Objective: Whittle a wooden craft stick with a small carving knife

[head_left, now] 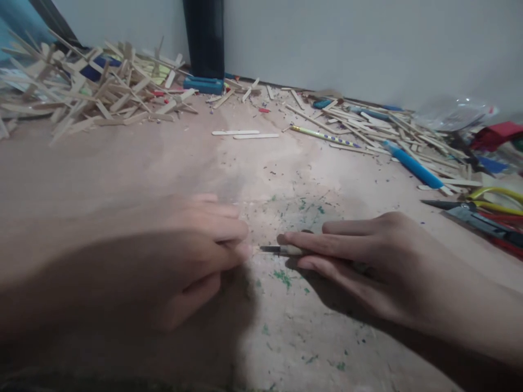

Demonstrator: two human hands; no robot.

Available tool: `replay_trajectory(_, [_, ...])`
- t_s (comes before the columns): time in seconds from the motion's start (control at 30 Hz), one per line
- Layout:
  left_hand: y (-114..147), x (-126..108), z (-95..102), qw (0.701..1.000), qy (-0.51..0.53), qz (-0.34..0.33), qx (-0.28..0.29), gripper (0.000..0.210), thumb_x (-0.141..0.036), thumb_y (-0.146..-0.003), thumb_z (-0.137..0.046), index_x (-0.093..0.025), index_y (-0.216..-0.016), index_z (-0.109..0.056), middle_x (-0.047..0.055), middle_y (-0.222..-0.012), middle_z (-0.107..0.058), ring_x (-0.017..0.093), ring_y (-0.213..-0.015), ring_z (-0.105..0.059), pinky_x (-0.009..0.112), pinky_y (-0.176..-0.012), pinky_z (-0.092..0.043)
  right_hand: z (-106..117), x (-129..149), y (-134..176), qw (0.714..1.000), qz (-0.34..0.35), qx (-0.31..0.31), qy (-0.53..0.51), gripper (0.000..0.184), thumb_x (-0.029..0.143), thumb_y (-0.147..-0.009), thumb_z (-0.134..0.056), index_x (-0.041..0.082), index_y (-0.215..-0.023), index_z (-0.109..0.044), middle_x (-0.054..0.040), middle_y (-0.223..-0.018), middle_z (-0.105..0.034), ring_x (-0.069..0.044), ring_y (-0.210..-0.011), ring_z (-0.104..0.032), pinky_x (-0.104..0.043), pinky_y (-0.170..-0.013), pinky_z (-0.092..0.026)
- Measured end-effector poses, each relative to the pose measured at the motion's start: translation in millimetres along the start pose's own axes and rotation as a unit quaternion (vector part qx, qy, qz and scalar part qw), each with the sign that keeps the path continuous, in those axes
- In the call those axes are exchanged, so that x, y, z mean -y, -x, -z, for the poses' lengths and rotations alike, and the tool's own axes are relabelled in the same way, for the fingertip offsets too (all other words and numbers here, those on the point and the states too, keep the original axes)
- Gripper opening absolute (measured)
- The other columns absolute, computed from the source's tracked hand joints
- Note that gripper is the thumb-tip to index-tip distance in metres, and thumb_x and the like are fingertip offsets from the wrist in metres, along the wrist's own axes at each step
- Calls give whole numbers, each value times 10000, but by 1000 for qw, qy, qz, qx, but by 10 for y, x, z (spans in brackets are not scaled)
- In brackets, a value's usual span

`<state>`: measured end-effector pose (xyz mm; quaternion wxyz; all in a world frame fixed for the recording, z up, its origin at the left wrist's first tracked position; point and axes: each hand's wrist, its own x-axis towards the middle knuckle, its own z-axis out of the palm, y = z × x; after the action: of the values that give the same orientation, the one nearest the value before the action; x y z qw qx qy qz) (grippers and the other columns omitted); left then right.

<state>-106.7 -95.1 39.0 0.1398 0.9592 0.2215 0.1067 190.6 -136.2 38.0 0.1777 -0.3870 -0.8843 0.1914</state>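
Observation:
My left hand (200,250) is closed in a pinch over the tabletop, slightly blurred. Whatever its fingertips hold, if anything, is hidden. Facing it, my right hand (368,256) grips a slim tool with a pale shaft and a dark, narrow tip (269,249), which looks like a craft knife. The tip points left and ends just short of the left fingertips; I cannot tell whether it touches anything there. Green shavings (284,279) lie scattered on the wooden table (122,163) below and beyond the hands.
A heap of wooden craft sticks (110,92) rises at the back left. More sticks (368,128), a patterned pencil (324,136) and a blue pen-like tube (412,165) lie back right. Yellow-handled pliers (494,198) rest at the right edge. A dark post (204,38) stands against the wall.

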Motion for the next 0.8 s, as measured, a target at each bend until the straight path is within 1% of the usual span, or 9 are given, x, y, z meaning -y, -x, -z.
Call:
replay_trajectory(0.07, [1, 10, -1, 1000, -6, -27, 1, 315, -121, -950, -490, -249, -1043, -762, -21, -842, -674, 185, -796, -602, 366, -764, -406, 9, -17, 10, 1000, 12, 1, 13, 188, 294, -1138, -620, 276, -1262, -760, 26, -821, -728, -115, -656, -666, -280, -566, -420])
replay_trajectory(0.2, [-17, 7, 10, 1000, -2, -24, -3, 291, -120, -935, -500, -239, -997, -758, -7, -856, -671, 200, -815, -607, 375, -768, -408, 12, -30, 14, 1000, 9, -8, -17, 150, 244, -1122, -628, 232, -1206, -751, 21, -809, -757, -99, -658, -690, -239, -562, -459])
replay_trajectory(0.27, [-29, 4, 14, 1000, 6, -23, -2, 275, -110, -912, -517, -244, -962, -753, -4, -858, -676, 203, -817, -612, 374, -764, -411, -12, -41, 7, 999, 17, -7, -37, 152, 235, -1127, -621, 206, -1184, -759, 7, -786, -749, -104, -639, -685, -239, -529, -447])
replay_trajectory(0.33, [-35, 4, 11, 1000, 14, -22, -1, 268, -97, -888, -519, -246, -901, -741, 1, -832, -668, 206, -803, -606, 378, -767, -412, -47, -50, 5, 998, 28, -9, -48, 175, 217, -1131, -615, 189, -1213, -766, -7, -786, -741, -111, -614, -671, -256, -520, -440])
replay_trajectory(0.43, [-34, 5, -1, 1000, 12, -26, -3, 279, -99, -896, -501, -242, -866, -738, 10, -832, -674, 208, -805, -598, 385, -777, -411, -78, -39, 10, 998, 29, -2, -54, 197, 213, -1133, -601, 189, -1230, -771, -1, -748, -686, -124, -580, -638, -287, -519, -431])
replay_trajectory(0.53, [-28, -1, -8, 1000, 18, -24, -1, 287, -107, -922, -498, -233, -910, -756, 1, -843, -668, 196, -806, -590, 372, -773, -402, -39, 3, 1, 999, 28, 17, -43, 189, 229, -1136, -578, 196, -1106, -761, 6, -719, -640, -126, -552, -596, -308, -500, -407])
replay_trajectory(0.63, [-32, -13, -1, 1000, 23, -18, -1, 251, -94, -901, -523, -221, -871, -737, -12, -822, -640, 185, -783, -557, 364, -763, -377, 45, 41, -33, 999, 34, 26, -17, 203, 206, -1128, -583, 196, -1038, -764, 6, -698, -661, -117, -533, -611, -290, -487, -420])
replay_trajectory(0.73, [-40, -19, 16, 999, 25, -21, 3, 227, -76, -877, -531, -219, -786, -683, -17, -817, -635, 182, -781, -541, 369, -774, -362, 98, 42, -57, 999, 35, 22, -8, 199, 195, -1126, -596, 192, -1109, -795, 7, -697, -698, -110, -528, -646, -262, -483, -451])
replay_trajectory(0.8, [-37, -16, 25, 999, 24, -21, 4, 232, -65, -869, -520, -218, -788, -674, -12, -830, -641, 184, -791, -546, 369, -775, -359, 95, 30, -57, 999, 33, 11, -13, 201, 198, -1121, -606, 184, -1149, -805, 0, -709, -714, -114, -531, -658, -265, -490, -469])
